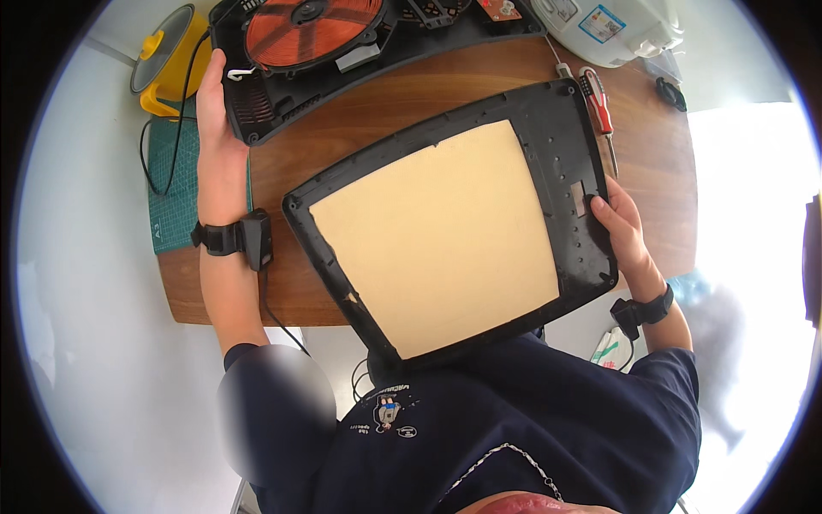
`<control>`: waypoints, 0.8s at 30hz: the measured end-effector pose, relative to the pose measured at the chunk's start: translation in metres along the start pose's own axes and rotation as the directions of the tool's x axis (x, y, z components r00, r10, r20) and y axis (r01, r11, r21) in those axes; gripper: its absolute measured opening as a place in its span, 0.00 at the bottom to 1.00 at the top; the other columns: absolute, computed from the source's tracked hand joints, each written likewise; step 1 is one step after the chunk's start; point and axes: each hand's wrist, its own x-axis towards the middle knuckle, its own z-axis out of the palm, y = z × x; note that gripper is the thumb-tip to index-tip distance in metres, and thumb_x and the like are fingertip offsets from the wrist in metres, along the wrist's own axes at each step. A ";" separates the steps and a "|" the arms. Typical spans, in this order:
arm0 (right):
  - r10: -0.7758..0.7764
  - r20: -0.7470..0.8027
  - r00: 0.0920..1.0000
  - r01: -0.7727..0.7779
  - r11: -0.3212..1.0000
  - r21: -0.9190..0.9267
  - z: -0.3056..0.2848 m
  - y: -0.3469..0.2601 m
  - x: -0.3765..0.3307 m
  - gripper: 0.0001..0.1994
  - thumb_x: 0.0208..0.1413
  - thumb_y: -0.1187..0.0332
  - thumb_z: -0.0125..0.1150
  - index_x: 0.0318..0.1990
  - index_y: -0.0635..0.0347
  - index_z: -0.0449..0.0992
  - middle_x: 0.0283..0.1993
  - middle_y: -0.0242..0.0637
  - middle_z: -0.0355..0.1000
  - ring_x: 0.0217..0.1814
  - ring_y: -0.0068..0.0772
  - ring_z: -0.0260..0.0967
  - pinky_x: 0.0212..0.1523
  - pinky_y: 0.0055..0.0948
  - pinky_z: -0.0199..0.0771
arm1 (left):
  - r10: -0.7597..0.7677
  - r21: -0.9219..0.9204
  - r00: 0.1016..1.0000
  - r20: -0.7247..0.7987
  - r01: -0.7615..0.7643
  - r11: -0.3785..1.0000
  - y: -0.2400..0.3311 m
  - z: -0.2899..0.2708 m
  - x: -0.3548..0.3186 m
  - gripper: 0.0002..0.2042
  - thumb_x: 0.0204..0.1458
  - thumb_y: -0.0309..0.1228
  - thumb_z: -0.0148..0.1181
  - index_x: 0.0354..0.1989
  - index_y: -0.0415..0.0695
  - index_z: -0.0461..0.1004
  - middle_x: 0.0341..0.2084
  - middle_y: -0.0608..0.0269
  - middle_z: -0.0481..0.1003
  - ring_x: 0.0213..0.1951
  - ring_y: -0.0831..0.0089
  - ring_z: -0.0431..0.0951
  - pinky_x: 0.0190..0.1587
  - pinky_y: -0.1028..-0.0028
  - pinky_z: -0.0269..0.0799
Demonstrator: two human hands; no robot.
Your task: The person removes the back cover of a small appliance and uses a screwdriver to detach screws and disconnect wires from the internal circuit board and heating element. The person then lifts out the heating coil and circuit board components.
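My right hand (622, 224) grips the right edge of a black cooker top panel (561, 176), its thumb on the inner face next to a small window. The panel is tilted toward me over the table's front edge, with a large cream sheet (437, 240) covering most of its inside. My left hand (216, 111) is closed on the left edge of an opened black induction cooker base (360, 81); its thumb lies along the rim and the other fingers are hidden. A round copper coil (308, 30) sits inside the base, which the top of the view cuts off.
On the wooden table (334, 146), a red-and-white screwdriver (599, 107) lies right of the panel. A white jug (612, 30) and a small black part (670, 94) stand beyond. At left are a green cutting mat (171, 184) and a yellow pot with a lid (171, 64), near a black cable.
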 end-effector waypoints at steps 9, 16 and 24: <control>-0.097 0.036 0.995 0.098 0.995 -0.015 -0.023 0.090 0.027 0.22 0.70 0.68 0.55 0.66 0.71 0.64 0.55 0.38 0.76 0.51 0.21 0.76 0.51 0.21 0.76 | -0.096 0.015 0.979 -0.180 0.100 0.995 -0.115 -0.040 -0.020 0.20 0.72 0.47 0.47 0.50 0.44 0.78 0.36 0.63 0.83 0.34 0.71 0.84 0.38 0.70 0.83; -0.073 0.043 0.996 0.074 0.997 -0.015 0.019 0.031 0.014 0.24 0.70 0.65 0.57 0.66 0.70 0.64 0.53 0.36 0.77 0.48 0.19 0.76 0.50 0.20 0.77 | -0.228 0.010 0.974 -0.014 0.228 0.974 -0.068 -0.031 -0.032 0.18 0.71 0.47 0.47 0.51 0.47 0.77 0.37 0.63 0.83 0.34 0.70 0.84 0.36 0.69 0.83; -0.063 0.033 0.997 0.061 0.996 0.073 0.039 0.005 0.029 0.21 0.72 0.65 0.53 0.66 0.67 0.65 0.52 0.36 0.77 0.47 0.19 0.77 0.47 0.19 0.78 | -0.381 -0.116 0.913 -0.147 0.366 0.923 -0.048 -0.010 -0.045 0.19 0.68 0.51 0.53 0.48 0.47 0.78 0.38 0.64 0.83 0.33 0.75 0.83 0.34 0.74 0.80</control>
